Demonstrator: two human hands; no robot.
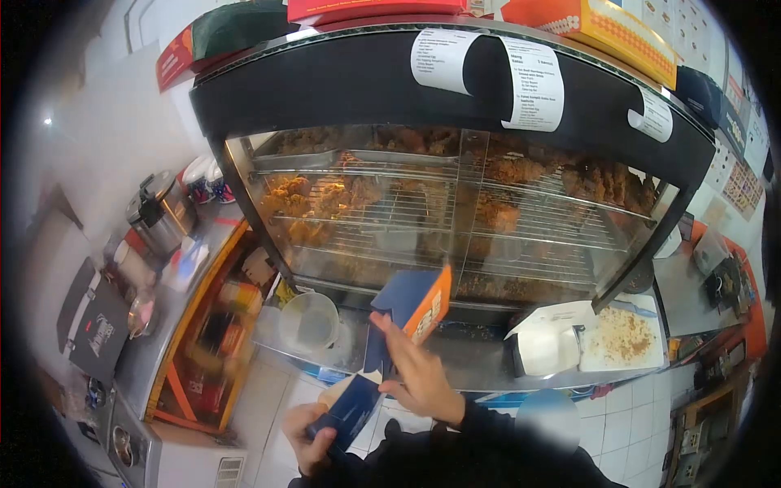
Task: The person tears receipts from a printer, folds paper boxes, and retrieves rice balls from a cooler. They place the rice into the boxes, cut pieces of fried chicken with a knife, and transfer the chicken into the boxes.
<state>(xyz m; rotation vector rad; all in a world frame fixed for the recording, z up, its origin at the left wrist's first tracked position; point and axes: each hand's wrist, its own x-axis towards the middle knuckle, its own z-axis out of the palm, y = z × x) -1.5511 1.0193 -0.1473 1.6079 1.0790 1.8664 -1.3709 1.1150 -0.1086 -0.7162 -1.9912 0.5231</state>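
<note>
A dark blue and orange cardboard food box point(352, 413) is unfolded in front of me, its lid point(404, 298) tilted up and away. My left hand point(307, 437) grips the box's lower end, thumb on the near side. My right hand point(421, 379) lies along the box's middle panel, fingers stretched out and touching it, thumb apart near a pale corner flap. The box's inside is mostly hidden. Beyond it stands a glass display warmer point(529, 215) with fried chicken point(514, 169) on wire racks.
A clear plastic tub point(309, 322) stands on the ledge at left. Right of it are an open white-lined box point(543, 348) and a crumb-covered board point(622, 335). Paper receipts point(534, 85) hang on the warmer's top. A metal pot point(161, 210) sits on the left counter.
</note>
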